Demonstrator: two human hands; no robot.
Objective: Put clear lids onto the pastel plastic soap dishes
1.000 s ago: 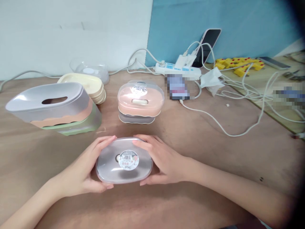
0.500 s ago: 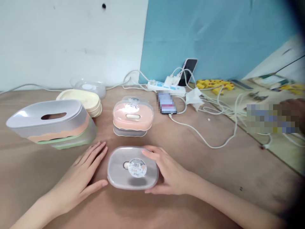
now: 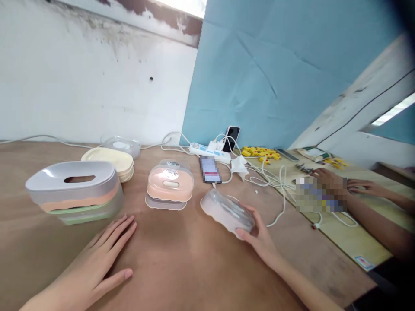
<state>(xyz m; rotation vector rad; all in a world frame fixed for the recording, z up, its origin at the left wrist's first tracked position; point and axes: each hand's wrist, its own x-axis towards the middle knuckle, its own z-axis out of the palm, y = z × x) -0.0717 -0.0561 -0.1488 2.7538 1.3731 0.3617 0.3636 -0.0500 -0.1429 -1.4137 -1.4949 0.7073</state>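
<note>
My right hand [image 3: 262,244] grips one end of a grey plastic tissue box cover [image 3: 223,214] with a clear top, thumb on the near side and fingers round the far side. The cover is tilted, and its wavy lower edge faces me. My left hand [image 3: 102,252] rests palm down on the table with fingers apart, holding nothing. Just beyond its fingertips is a stack of larger covers [image 3: 73,194] in lilac, orange and green, the top one with an oval slot. Between the hands, farther back, sits a pink cover [image 3: 170,185] with a clear top, stacked on a grey one [image 3: 167,203].
Cream oval trays [image 3: 112,160] and a clear lid [image 3: 125,147] stand behind the large stack. A power strip [image 3: 209,152], phones [image 3: 210,169] and loose white cables [image 3: 282,190] lie at the back right. At the right, another person's hands [image 3: 330,180] work over a yellowish table [image 3: 359,246].
My right hand has carried the grey cover to the right and away from my left hand, turning and tilting it. My left hand stays flat on the table. The view has tipped upward and right.
</note>
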